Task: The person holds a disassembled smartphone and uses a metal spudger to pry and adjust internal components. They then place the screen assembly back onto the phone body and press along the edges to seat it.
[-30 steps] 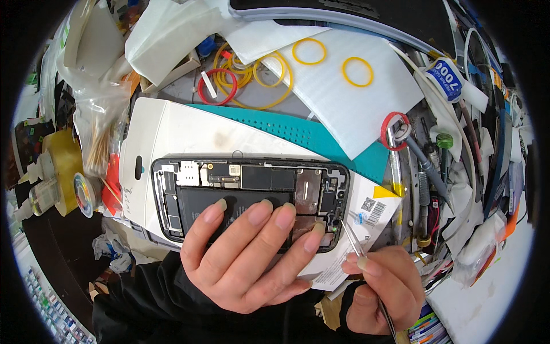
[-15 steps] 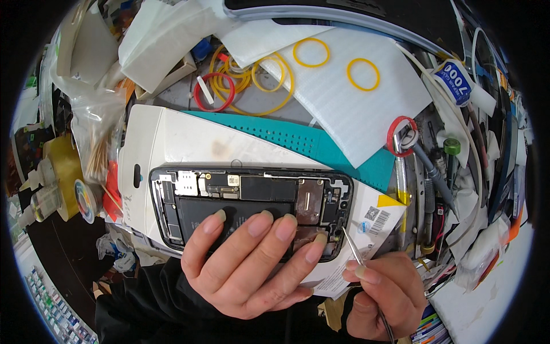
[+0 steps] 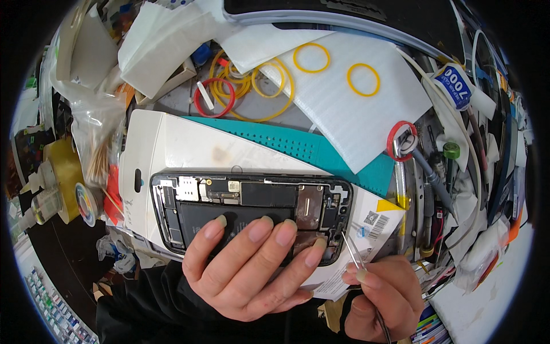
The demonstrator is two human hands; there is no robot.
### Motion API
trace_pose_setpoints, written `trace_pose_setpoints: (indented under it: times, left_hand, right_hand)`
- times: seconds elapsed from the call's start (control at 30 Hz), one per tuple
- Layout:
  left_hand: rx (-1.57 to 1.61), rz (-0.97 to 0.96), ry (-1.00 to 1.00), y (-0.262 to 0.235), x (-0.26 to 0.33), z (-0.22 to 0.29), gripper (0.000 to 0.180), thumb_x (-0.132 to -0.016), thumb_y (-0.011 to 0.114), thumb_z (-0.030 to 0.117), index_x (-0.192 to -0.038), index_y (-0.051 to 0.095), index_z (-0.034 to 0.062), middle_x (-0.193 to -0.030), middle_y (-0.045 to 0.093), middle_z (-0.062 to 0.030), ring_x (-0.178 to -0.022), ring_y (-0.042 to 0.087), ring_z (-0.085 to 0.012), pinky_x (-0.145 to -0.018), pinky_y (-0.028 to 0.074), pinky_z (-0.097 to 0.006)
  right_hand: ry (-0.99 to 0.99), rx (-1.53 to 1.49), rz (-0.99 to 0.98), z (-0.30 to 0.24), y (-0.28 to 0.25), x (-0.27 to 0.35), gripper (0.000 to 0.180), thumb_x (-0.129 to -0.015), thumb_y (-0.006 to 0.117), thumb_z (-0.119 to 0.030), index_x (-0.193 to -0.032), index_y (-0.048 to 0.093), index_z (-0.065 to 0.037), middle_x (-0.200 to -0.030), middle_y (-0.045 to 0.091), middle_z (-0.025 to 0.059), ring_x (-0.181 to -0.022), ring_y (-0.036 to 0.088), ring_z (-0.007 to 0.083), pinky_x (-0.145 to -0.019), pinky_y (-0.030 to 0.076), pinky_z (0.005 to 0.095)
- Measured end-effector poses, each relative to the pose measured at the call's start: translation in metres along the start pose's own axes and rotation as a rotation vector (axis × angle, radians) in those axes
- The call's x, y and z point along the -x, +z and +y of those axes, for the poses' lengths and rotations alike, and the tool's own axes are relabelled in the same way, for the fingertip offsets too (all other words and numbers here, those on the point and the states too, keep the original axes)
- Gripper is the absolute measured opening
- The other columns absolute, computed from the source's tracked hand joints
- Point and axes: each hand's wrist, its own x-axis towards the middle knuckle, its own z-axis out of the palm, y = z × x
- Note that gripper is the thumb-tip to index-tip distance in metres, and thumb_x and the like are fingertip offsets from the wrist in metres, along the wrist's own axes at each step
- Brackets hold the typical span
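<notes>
An opened smartphone [image 3: 268,195], its battery and boards bare, lies on a flattened white cardboard box [image 3: 197,143]. My left hand [image 3: 252,269] rests across the phone's near side, fingers bent over the battery and lower edge, and grips it there; the thumb is tucked below the edge. In my right hand [image 3: 384,298] a pair of thin metal tweezers [image 3: 353,252] is pinched between thumb and fingers. Its tips sit by the phone's right end, with a small gap between the two prongs. Whether they touch a part is too small to tell.
A teal perforated mat [image 3: 286,140] runs under the box. Yellow rubber bands [image 3: 363,79] lie on white foam sheets beyond. A roll of red tape [image 3: 402,139] and several screwdrivers [image 3: 432,175] crowd the right; a bag of cotton swabs [image 3: 98,155] is at left.
The tweezers' prongs, close together before, now stand slightly apart. The phone and box appear a little lower in the view; my left hand keeps its place on the phone.
</notes>
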Motion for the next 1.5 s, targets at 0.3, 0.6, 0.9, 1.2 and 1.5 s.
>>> trace_pose_setpoints:
  times: [0.3,0.6,0.9,1.2,1.5]
  left_hand:
    - [0.003,-0.001,-0.004,0.000,0.001,0.000,0.042,-0.103,0.049,0.057,-0.125,0.076,0.0335,-0.127,0.072,0.0045,-0.119,0.065,-0.0145,-0.110,0.043,-0.045]
    - [0.019,-0.040,-0.035,-0.004,0.000,0.002,0.043,-0.103,0.050,0.058,-0.125,0.075,0.0318,-0.126,0.073,0.0041,-0.118,0.066,-0.0153,-0.112,0.042,-0.045]
    - [0.240,-0.173,0.083,-0.045,-0.010,-0.009,0.037,-0.079,0.088,0.042,-0.111,0.077,0.0264,-0.112,0.069,0.0056,-0.113,0.062,-0.0179,-0.106,0.046,-0.048]
    - [0.486,-0.086,0.355,-0.040,-0.008,-0.028,0.035,-0.083,0.084,0.042,-0.099,0.081,0.0104,-0.095,0.073,-0.0013,-0.086,0.067,-0.0165,-0.078,0.054,-0.030]
    - [0.177,-0.232,0.174,-0.046,-0.017,-0.018,0.058,-0.088,0.063,0.073,-0.123,0.075,0.0292,-0.125,0.068,-0.0014,-0.130,0.055,-0.0260,-0.109,0.045,-0.051]
  right_hand:
    - [0.037,0.043,-0.007,-0.004,0.000,0.001,0.019,-0.098,0.071,-0.011,-0.109,0.070,0.005,-0.091,0.074,0.0194,-0.069,0.069,0.0289,-0.058,0.053,0.0343]
    - [0.035,-0.045,0.162,-0.004,0.005,0.010,0.022,-0.100,0.065,-0.013,-0.112,0.068,0.005,-0.086,0.075,0.0181,-0.067,0.069,0.0275,-0.058,0.053,0.0353]
    - [-0.163,-0.270,-0.196,-0.004,-0.007,-0.002,0.026,-0.083,0.079,-0.009,-0.106,0.074,0.003,-0.087,0.073,0.0124,-0.066,0.068,0.0238,-0.058,0.050,0.0318]
    - [0.211,-0.142,-0.004,-0.018,-0.011,0.005,0.027,-0.099,0.069,-0.017,-0.115,0.069,0.004,-0.102,0.071,0.0204,-0.077,0.068,0.0287,-0.068,0.053,0.0372]
    - [0.097,0.006,0.009,-0.012,0.001,0.005,0.023,-0.098,0.067,-0.010,-0.115,0.066,0.005,-0.111,0.071,0.0333,-0.086,0.074,0.0380,-0.074,0.058,0.0394]
